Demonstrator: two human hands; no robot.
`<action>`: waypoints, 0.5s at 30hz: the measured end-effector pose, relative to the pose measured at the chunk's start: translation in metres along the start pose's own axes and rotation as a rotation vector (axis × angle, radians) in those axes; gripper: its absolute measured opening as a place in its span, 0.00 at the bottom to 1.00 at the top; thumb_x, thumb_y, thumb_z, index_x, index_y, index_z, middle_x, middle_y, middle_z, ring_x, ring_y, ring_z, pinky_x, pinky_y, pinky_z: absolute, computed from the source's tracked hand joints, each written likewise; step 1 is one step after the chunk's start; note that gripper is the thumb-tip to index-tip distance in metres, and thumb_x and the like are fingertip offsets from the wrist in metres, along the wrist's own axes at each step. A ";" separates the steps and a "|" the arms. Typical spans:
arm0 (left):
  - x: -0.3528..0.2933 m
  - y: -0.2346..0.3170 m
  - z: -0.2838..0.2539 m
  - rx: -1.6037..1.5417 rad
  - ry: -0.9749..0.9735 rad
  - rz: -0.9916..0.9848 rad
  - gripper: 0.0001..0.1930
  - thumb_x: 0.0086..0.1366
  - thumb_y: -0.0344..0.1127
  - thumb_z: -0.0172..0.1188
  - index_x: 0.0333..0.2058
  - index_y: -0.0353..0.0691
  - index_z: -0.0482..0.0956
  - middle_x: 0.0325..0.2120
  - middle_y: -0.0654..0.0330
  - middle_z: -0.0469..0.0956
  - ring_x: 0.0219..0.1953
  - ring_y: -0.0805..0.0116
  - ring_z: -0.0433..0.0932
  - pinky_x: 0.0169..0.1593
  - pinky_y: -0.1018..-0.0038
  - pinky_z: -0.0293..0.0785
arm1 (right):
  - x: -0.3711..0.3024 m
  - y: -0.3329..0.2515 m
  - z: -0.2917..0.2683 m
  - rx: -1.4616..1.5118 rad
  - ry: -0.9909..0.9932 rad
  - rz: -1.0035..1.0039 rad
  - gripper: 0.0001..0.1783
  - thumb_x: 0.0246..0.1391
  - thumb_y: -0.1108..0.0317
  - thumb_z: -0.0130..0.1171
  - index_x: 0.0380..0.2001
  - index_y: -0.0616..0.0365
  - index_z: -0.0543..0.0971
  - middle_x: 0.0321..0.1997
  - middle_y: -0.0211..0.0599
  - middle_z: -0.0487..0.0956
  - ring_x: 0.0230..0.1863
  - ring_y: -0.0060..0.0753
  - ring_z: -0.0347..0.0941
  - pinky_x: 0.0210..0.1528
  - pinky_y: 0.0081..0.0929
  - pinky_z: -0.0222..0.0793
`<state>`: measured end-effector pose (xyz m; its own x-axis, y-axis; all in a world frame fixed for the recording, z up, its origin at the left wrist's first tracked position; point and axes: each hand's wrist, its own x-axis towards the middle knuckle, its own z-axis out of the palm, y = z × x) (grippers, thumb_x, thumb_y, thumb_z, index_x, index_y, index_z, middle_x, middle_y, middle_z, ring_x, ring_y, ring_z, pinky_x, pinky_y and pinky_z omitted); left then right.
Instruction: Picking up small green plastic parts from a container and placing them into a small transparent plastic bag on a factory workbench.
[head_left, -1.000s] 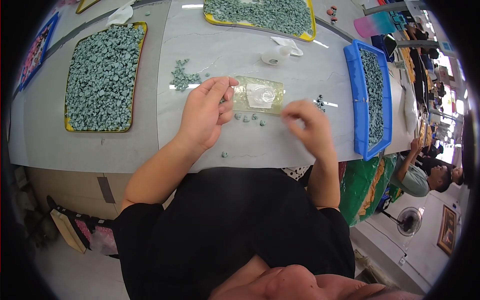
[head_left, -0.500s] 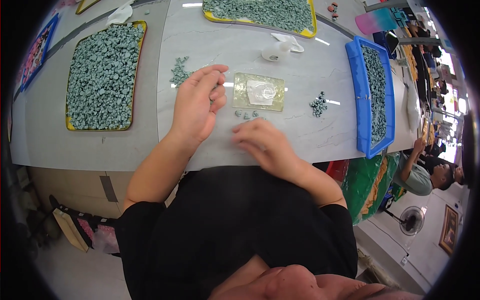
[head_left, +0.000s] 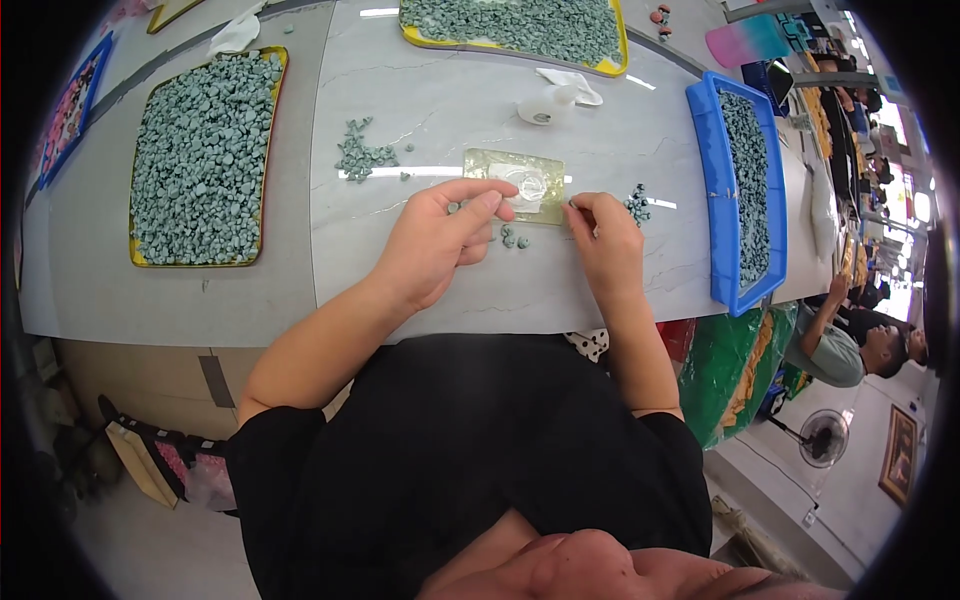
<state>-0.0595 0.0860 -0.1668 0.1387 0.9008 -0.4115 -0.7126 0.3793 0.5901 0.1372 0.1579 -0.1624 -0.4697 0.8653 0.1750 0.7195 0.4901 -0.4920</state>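
The pad (head_left: 481,163) lies on the grey veined table (head_left: 400,95), left hand (head_left: 437,240) at its near edge, right hand (head_left: 611,242) beside it — fingers curled, any pinch impossible to tell. Stones (head_left: 514,239) sit close by; farther out, a tray (head_left: 195,265) and bin (head_left: 722,205) — then, rightward, a fan (head_left: 823,440).

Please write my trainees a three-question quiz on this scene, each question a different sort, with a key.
1. True or false: the blue bin stands to the right of the pad.
2. What stands just beyond the pad?
A) fan
B) white bottle
C) blue bin
3. Short answer: which hand is nearer the dark green pile?

Key: 1. True. 2. B. 3. The right hand.
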 end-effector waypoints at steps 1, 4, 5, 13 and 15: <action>0.000 0.001 0.001 0.004 0.010 0.020 0.13 0.66 0.32 0.50 0.46 0.31 0.71 0.31 0.64 0.70 0.19 0.85 0.55 0.20 0.86 0.52 | 0.001 0.002 0.001 -0.001 0.000 0.001 0.06 0.45 0.76 0.62 0.29 0.63 0.77 0.28 0.39 0.77 0.27 0.33 0.74 0.31 0.26 0.70; 0.001 0.000 0.000 -0.004 0.015 0.038 0.13 0.66 0.30 0.50 0.47 0.32 0.70 0.33 0.62 0.71 0.19 0.85 0.55 0.21 0.86 0.53 | 0.004 0.007 0.005 -0.016 0.017 -0.098 0.08 0.44 0.76 0.63 0.30 0.63 0.77 0.28 0.39 0.77 0.28 0.36 0.73 0.30 0.27 0.69; 0.001 0.000 -0.001 -0.015 0.010 0.038 0.13 0.66 0.29 0.50 0.48 0.33 0.70 0.33 0.61 0.71 0.18 0.85 0.55 0.21 0.86 0.54 | 0.004 0.008 0.006 -0.016 0.035 -0.174 0.08 0.44 0.76 0.63 0.31 0.63 0.77 0.28 0.39 0.77 0.29 0.37 0.73 0.31 0.28 0.70; 0.000 0.001 0.002 -0.082 0.046 0.042 0.07 0.66 0.30 0.50 0.41 0.34 0.70 0.31 0.61 0.71 0.18 0.84 0.55 0.21 0.86 0.52 | -0.001 0.000 0.002 -0.153 0.048 -0.306 0.10 0.42 0.77 0.62 0.33 0.63 0.79 0.31 0.40 0.77 0.32 0.39 0.74 0.34 0.30 0.72; -0.001 0.001 0.002 -0.085 0.043 0.023 0.06 0.67 0.31 0.49 0.39 0.34 0.70 0.30 0.62 0.70 0.18 0.84 0.55 0.20 0.86 0.52 | -0.001 0.002 0.002 -0.177 0.046 -0.310 0.10 0.43 0.77 0.62 0.33 0.63 0.79 0.31 0.40 0.78 0.31 0.40 0.75 0.34 0.30 0.72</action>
<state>-0.0592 0.0859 -0.1649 0.0931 0.8984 -0.4293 -0.7712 0.3378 0.5397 0.1384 0.1579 -0.1655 -0.6590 0.6745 0.3329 0.6259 0.7372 -0.2547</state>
